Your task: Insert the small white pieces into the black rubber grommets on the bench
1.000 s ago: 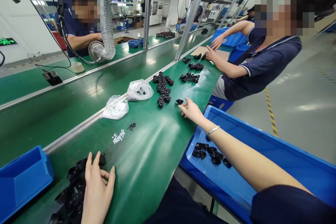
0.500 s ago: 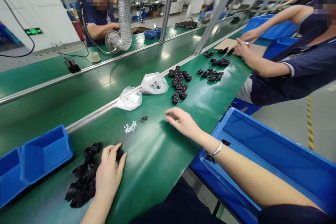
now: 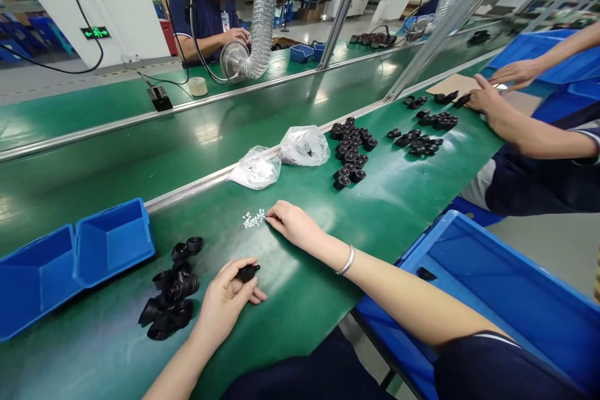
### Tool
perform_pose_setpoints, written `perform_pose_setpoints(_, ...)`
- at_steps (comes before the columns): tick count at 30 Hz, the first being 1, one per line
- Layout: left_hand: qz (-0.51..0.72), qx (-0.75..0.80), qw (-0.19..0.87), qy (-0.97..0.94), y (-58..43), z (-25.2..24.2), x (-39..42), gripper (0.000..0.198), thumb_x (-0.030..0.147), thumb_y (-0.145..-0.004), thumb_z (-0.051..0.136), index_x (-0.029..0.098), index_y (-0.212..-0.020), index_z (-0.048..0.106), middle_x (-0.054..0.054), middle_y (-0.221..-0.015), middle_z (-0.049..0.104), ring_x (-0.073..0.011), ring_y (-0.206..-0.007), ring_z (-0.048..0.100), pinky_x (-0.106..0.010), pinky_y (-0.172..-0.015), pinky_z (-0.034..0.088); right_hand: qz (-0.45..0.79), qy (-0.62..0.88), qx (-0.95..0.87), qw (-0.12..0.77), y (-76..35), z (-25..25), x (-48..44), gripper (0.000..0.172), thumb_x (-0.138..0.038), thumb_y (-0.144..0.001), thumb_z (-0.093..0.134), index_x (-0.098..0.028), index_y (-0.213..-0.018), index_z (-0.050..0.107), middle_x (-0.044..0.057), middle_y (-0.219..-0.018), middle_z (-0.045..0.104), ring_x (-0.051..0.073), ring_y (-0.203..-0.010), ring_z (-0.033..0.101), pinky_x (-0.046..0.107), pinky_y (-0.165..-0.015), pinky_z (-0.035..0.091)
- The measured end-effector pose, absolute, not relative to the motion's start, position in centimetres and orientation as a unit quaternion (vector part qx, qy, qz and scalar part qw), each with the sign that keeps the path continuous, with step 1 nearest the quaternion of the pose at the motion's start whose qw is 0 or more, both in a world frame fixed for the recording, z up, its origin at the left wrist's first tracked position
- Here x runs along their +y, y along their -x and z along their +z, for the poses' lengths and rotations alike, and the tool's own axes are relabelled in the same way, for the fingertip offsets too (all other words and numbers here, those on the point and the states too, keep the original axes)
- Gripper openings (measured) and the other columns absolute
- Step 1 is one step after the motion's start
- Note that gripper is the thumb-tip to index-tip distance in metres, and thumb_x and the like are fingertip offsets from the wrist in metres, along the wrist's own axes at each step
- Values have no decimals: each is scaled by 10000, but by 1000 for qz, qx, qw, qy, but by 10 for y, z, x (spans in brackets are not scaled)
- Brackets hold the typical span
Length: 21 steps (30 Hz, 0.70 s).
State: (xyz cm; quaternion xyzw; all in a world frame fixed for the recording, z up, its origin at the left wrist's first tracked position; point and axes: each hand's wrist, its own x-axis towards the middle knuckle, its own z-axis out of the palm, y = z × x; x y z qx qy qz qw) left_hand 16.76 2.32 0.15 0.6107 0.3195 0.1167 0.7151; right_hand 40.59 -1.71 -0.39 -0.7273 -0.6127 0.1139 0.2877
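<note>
My left hand [image 3: 224,301] holds a small black plastic part [image 3: 247,272] between thumb and fingers, just above the green table. To its left lies a loose pile of black cup-shaped parts [image 3: 169,300]. My right hand [image 3: 296,225] is lowered to the table with its fingertips pinched together. What the pinch holds, if anything, is hidden. Small white pieces [image 3: 254,219] lie right beside those fingertips. The tiny black pieces seen earlier next to the white ones are now covered by my right hand.
Two clear plastic bags [image 3: 257,170] rest along the table's rail [image 3: 187,189]. Clusters of black round parts [image 3: 349,151] stand beyond. Blue bins [image 3: 115,244] sit at left, and a large blue crate [image 3: 515,300] at right. Co-workers' hands [image 3: 492,100] work at the far right.
My left hand has lifted away from the black pile with a black part. My right hand has moved left to the small pieces. The view has turned left.
</note>
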Motion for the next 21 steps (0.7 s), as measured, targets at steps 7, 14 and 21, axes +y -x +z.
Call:
perform_pose_setpoints(7,103,301,734,-600,-167,0,22,449,426,-840,684,160,-1191,598,-41,-789,704,-193,-673,733,-307,-673,597,105,757,-580,282,-403,-11,-10,100,-191,-936,606,-161,-848,643,34,-844,621,162,-762,592,277,-711,456)
perform_pose_setpoints(14,137,293,785,-528,-166,-1,23,415,377,-817,728,224,-1156,544,-78,-1171,630,-227,-918,736,-360,-838,579,111,756,-575,293,-405,-14,-8,82,-166,-907,613,-173,-835,653,29,-834,632,162,-736,585,280,-676,446)
perform_pose_setpoints(21,133,249,821,-496,-164,4,26,444,315,-842,705,240,-1257,565,-84,-1253,587,-243,-1118,660,-408,-1045,466,126,693,-601,377,-390,12,-32,110,-181,-927,589,-181,-831,643,17,-763,613,148,-685,567,269,-637,456)
